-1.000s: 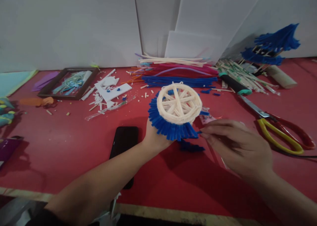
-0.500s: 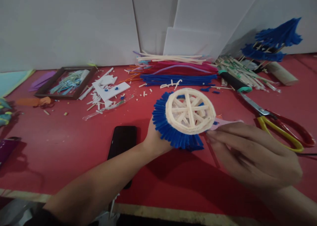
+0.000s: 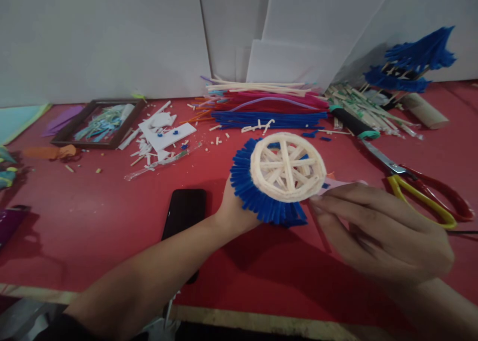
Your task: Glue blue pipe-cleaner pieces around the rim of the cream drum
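Held up over the red table is a round pipe-cleaner craft piece (image 3: 287, 163), with a cream spoked ring on top and a fringe of blue pipe cleaners (image 3: 249, 181) around its left and lower sides. My left hand (image 3: 235, 206) supports it from below; the fringe hides most of its fingers. At the ring's lower right edge, the fingertips of my right hand (image 3: 377, 226) are pinched together. Whether they grip the ring or some tiny piece is hidden. Behind those fingers lies a pink piece (image 3: 339, 183) with a dark blue bit on it.
Scissors (image 3: 414, 181) with red and yellow handles lie at the right. Bundled pipe cleaners (image 3: 269, 119) stretch along the back. A black phone (image 3: 184, 214) is left of my forearm. White scraps (image 3: 157, 132) and a brown frame (image 3: 99, 123) sit further left; a blue tiered model (image 3: 411, 64) stands back right.
The craft piece has shifted very slightly to the right. Both hands otherwise keep nearly the same pose.
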Available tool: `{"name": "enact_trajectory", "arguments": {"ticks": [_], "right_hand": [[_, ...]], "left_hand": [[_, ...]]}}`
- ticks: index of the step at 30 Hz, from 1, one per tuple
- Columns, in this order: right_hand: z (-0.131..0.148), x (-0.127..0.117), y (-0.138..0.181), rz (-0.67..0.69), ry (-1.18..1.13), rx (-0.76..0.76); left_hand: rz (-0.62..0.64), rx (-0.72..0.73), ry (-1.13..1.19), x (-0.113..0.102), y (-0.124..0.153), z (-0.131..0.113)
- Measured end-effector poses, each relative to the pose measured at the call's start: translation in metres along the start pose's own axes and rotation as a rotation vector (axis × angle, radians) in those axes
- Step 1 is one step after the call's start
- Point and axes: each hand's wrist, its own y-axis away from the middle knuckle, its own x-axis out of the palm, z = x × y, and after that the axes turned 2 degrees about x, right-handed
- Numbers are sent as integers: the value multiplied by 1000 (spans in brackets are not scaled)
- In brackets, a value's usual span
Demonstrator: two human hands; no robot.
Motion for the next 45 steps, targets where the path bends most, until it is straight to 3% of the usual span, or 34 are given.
{"name": "enact_trajectory", "arguments": {"ticks": [8,25,30,32,37,41,45], "right_hand": [[0,4,1,-10,-28,-21],[3,3,-3,8,12,-30],[-1,8,0,5,-41,173],[-7,12,2,55,-5,191],[-20,29,10,280,-5,25],[-21,40,15,358,-14,-29],[-18,46,14,368,-14,-60]], "left_hand": [[86,3,109,-1,-3,2],[72,34,90,3,-5,1],[5,99,2,-12,-9,4],[-3,170,-52,-21,-9,5],[-150,471,-425,-31,-7,6],[-187,474,-437,-28,-3,6],[-128,408,-404,-26,-3,4]]}}
